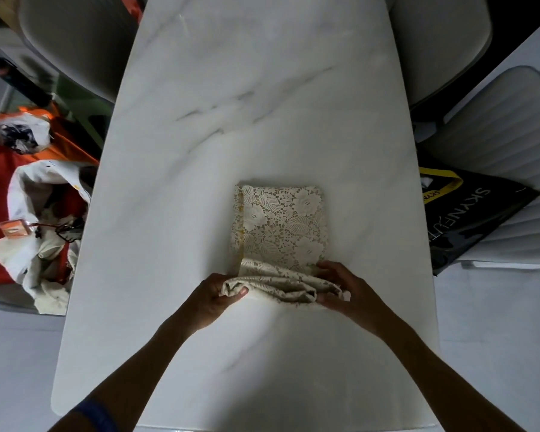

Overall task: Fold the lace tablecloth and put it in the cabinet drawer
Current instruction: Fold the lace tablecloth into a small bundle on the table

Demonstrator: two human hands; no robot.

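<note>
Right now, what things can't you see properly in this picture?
Head view only:
- Cabinet drawer: nowhere in view.
- Near edge of the lace tablecloth: bunched up under the left hand and right hand, so its layers cannot be counted.
- Black bag lettering: partly hidden by the table.
- White bag contents: jumbled, too dim to name.
</note>
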